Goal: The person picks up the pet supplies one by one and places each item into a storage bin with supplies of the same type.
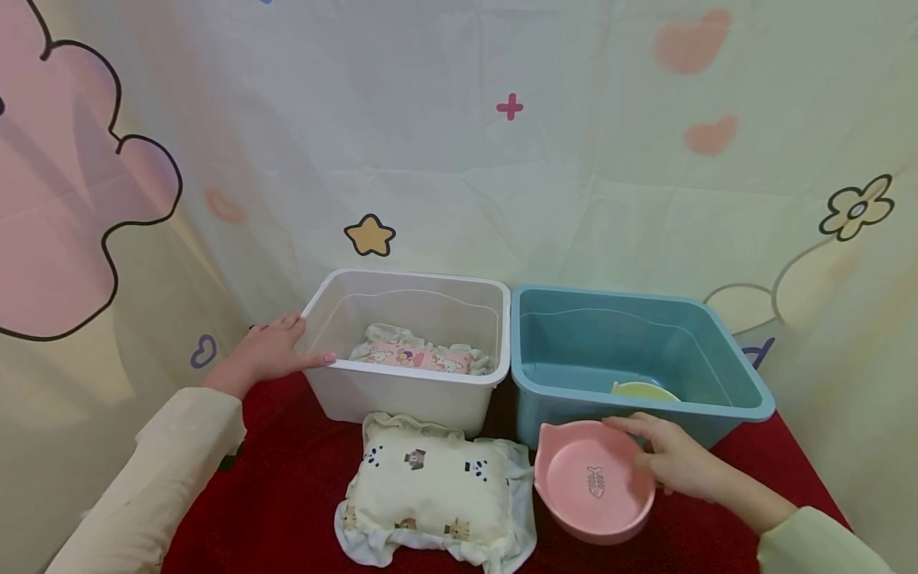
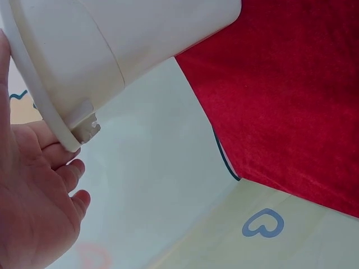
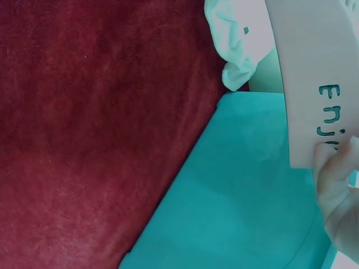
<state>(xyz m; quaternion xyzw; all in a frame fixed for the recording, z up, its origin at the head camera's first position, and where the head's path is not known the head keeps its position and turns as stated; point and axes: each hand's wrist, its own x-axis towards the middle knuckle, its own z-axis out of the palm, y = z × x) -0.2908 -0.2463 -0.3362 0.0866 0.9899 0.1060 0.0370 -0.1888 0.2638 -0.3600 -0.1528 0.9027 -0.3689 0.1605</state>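
My right hand [image 1: 670, 458] grips the right rim of a pink cat-eared pet bowl [image 1: 584, 478] with a fish-bone print inside. The bowl is held tilted in front of the blue bin [image 1: 724, 410]. In the right wrist view, the thumb presses the bowl's lettered outer wall [image 3: 314, 67]. My left hand [image 1: 268, 355] rests on the left front corner of the white bin [image 1: 409, 399], thumb along the front rim. In the left wrist view, its relaxed fingers touch the rim beside a small tab. A frilled pillow with animal prints [image 1: 430, 486] lies left of the bowl.
Inside the white bin lies a pink pillow with frilled edges [image 1: 416, 359]. A yellow-green dish [image 1: 645, 391] shows partly inside the blue bin. Both bins stand side by side on a red cloth [image 1: 265, 478], against a printed curtain [image 1: 430, 159].
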